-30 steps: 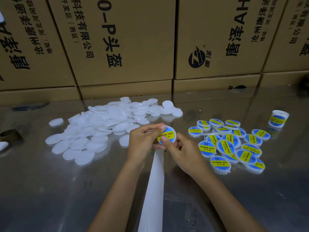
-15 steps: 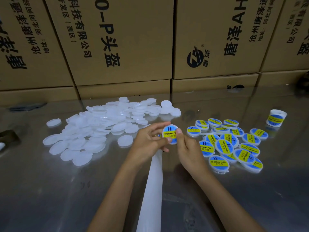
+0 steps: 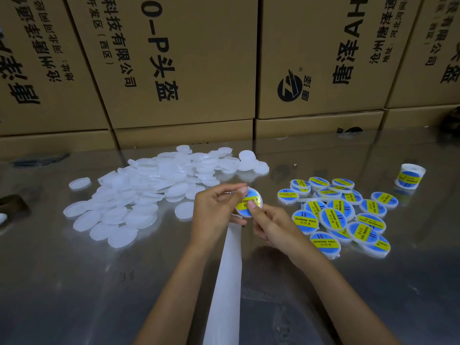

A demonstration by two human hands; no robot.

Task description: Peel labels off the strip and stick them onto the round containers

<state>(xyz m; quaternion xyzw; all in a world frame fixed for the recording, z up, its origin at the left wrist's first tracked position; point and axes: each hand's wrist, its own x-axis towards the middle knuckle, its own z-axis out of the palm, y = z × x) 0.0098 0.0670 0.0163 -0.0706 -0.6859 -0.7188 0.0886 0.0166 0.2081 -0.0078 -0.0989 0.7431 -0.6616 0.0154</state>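
Between both hands, above the table's middle, is a round white container [image 3: 249, 204] with a blue and yellow label on its face. My left hand [image 3: 216, 210] grips its left edge with curled fingers. My right hand [image 3: 272, 226] pinches its lower right, thumb pressing on the label. A white backing strip [image 3: 225, 282] runs from under the hands toward the near edge. A heap of plain white containers [image 3: 149, 192] lies to the left. Several labelled containers [image 3: 341, 212] lie to the right.
A roll of blue and yellow labels [image 3: 410, 179] stands at the far right. Stacked cardboard boxes [image 3: 189, 70] wall off the back of the shiny metal table [image 3: 74, 282]. A dark object [image 3: 11, 206] sits at the left edge.
The container has tilted between the hands and my right thumb has slid onto the label's face. The hands stay in about the same place.
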